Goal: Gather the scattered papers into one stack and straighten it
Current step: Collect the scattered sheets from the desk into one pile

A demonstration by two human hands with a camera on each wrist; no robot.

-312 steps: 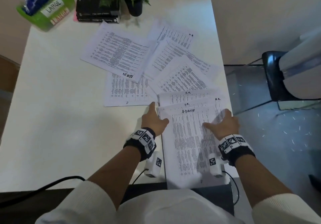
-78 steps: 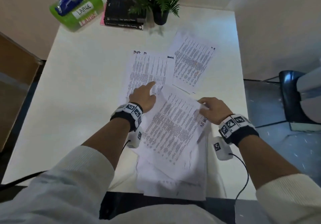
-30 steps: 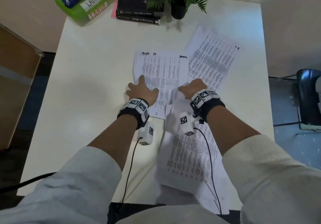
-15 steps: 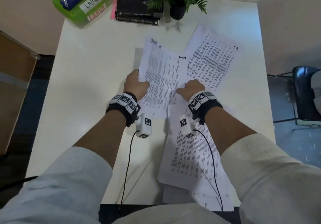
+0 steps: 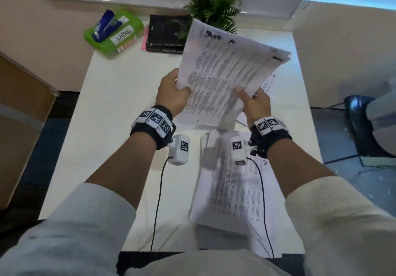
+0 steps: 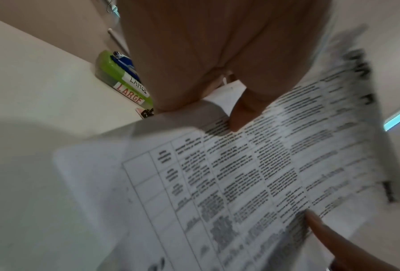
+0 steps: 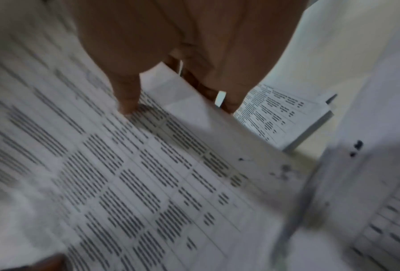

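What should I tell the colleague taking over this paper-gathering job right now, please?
Left hand: grips the left edge of a lifted bundle of sheets, thumb on top.
Right hand: holds the same bundle at its lower right edge.
The gathered pile lies uneven on the table near the person; another printed sheet shows beneath the bundle, by the right hand.
Done: most sheets collected.
Left: lay the bundle on the pile, add that sheet, square the edges.

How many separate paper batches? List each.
3: a bundle between left hand and right hand, a pile at the near table edge, a sheet beyond the right hand; more may hide.
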